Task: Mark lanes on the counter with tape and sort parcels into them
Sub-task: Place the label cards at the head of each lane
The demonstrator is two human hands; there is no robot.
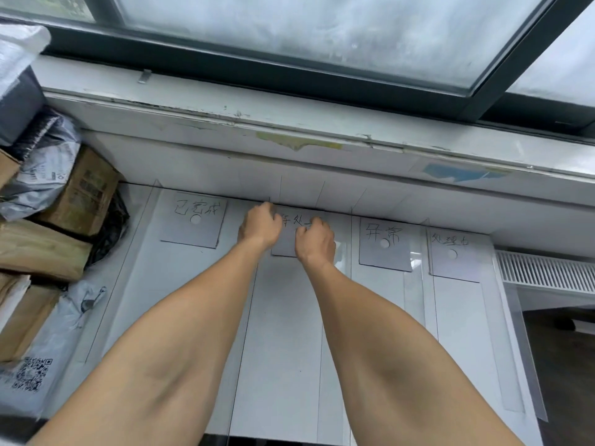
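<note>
A white counter (283,349) runs beneath a dark-framed window (322,33), which fills the view at 12 o'clock. Thin dark lines (245,333) divide the counter into lanes running from 6 to 12 o'clock. Four white paper label sheets with handwritten characters lie at the lanes' far ends: the first sheet (193,225) at 10 o'clock, the second sheet (283,249) at centre, the third sheet (384,246) at 2 o'clock and the fourth sheet (454,255) beyond it towards 3 o'clock. A person's bare left hand (259,226) rests at the second sheet's upper left corner and the right hand (317,241) on its upper right part. Both sets of fingers are curled, their tips hidden, so whether they pinch or press the paper cannot be told. Parcels are piled at 9 o'clock, off the lanes: a brown cardboard box (83,194), a grey plastic mailer (42,175) and a grey bag with a QR code (32,375). A white slatted grille (544,268) sits at 3 o'clock.
</note>
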